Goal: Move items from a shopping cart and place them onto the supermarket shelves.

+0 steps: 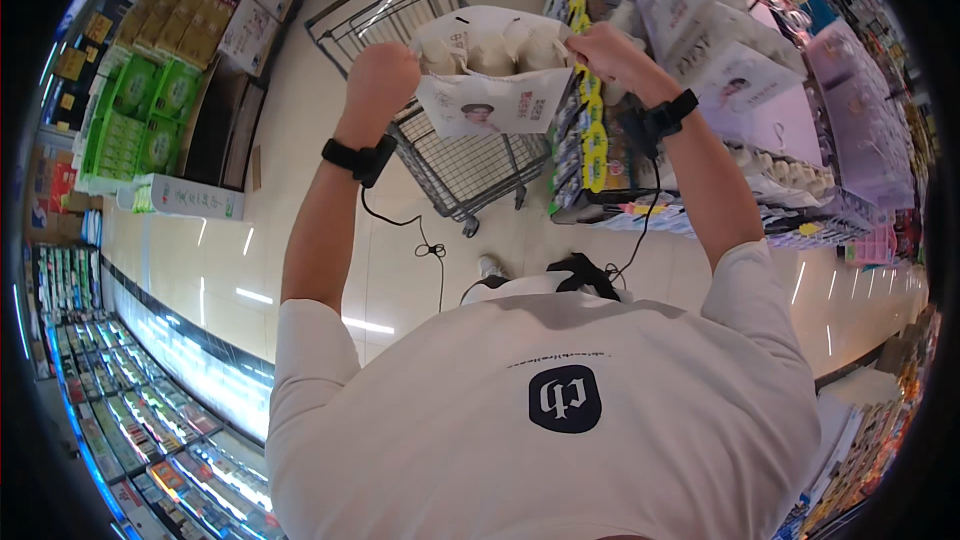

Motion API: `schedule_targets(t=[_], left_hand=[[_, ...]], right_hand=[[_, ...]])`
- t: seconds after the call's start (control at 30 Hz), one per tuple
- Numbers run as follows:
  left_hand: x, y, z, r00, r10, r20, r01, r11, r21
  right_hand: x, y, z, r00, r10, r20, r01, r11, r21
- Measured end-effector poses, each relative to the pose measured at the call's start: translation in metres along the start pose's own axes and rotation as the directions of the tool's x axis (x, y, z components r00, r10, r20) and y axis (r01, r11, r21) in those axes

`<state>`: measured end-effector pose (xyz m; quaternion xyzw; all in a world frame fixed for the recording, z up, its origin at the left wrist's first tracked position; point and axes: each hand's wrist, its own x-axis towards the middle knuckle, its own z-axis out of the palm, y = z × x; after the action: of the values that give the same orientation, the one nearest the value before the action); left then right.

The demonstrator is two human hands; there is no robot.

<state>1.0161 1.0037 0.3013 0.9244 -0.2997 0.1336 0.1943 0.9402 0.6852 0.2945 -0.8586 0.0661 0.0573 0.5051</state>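
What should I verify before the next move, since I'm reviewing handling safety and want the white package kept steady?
1. Left hand gripping the white package: ok, curled at its left end.
2. Right hand gripping: ok, fingers closed at the right end.
3. Pale rounded items secure inside: cannot tell; three show through the openings.
4. Package clear of the shopping cart: cannot tell; it overlaps the cart in this view, but the gap is not readable.
5. Left wristband's cable tidy: not ok, it hangs slack with loops.
6. Wristbands on: ok, one on each arm.
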Motion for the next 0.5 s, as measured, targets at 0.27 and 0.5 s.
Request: schedule_targets(t=[0.27,0.5], left_hand=[[0.016,0.155,-0.048,0.984,-0.176,0.024,0.178,0.965,-0.195],[0.033,0.273,-0.049,0.955,-0.276,0.112,0.298,0.869,-0.394]], right_hand=[[-0.087,-0.009,-0.124,0.990,-0.131,0.045,0.122,0.979,0.161],[-0.141,0.011,-0.239,0.977,-0.205,0.053,0.182,0.942,0.281]])
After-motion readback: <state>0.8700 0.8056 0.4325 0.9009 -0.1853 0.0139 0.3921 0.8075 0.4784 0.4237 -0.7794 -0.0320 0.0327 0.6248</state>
